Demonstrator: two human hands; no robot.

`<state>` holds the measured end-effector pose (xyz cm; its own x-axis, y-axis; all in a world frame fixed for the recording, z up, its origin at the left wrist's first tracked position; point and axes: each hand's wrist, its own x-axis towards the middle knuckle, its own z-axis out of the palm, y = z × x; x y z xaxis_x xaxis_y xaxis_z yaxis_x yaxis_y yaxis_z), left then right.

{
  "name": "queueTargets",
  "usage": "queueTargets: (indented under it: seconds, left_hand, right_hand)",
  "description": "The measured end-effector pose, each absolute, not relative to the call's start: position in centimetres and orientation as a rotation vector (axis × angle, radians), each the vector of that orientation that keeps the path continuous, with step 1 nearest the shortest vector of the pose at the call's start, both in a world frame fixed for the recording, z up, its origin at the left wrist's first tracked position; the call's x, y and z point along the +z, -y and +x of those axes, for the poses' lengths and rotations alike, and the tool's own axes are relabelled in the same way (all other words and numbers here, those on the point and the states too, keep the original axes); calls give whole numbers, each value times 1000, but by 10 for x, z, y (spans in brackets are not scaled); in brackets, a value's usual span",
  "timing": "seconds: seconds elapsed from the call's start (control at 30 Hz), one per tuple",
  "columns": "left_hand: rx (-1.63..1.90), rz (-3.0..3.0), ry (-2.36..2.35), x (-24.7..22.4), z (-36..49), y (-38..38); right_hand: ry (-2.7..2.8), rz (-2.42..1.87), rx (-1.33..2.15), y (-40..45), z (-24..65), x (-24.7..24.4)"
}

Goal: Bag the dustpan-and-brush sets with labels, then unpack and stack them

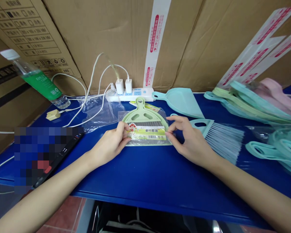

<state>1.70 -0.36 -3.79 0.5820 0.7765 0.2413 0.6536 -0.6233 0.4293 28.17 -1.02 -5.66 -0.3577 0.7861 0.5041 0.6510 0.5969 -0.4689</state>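
Observation:
A small pale green dustpan-and-brush set point(145, 131) lies in a clear plastic bag on the blue table, with a yellow-and-white paper label across it. My left hand point(109, 145) grips the bag's left side, its fingers on the label's end. My right hand point(189, 139) pinches the bag's right edge between thumb and fingers. A loose pale blue hand brush point(218, 139) lies just beyond my right hand, and a pale blue dustpan point(180, 102) sits behind it.
The blue table point(155, 181) holds stacked pastel dustpans point(252, 100), a power strip point(131, 94) with plugs and white cables, a green-labelled water bottle point(38, 81), crumpled plastic film point(97, 113) and a pixelated dark object point(48, 155). Cardboard boxes point(118, 42) stand behind.

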Motion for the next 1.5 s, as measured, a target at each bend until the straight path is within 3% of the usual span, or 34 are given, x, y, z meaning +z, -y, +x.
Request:
queueTargets:
  seconds: [0.4, 0.67, 0.87, 1.23, 1.5]
  left_hand:
    - [639, 2560, -1241, -42, 20, 5]
    - [763, 3075, -1375, -40, 23, 7]
    - [621, 3228, -1130, -39, 22, 7]
    - [489, 3183, -1075, -31, 14, 5]
    - [623, 2895, -1101, -36, 10, 4]
  right_hand:
    - [2108, -1099, 24, 9, 275, -64]
    - [2031, -1093, 90, 6, 278, -63]
    - [2067, -1094, 176, 5, 279, -63]
    - [2061, -1131, 206, 9, 285, -62]
    - [2150, -1126, 45, 14, 288, -60]
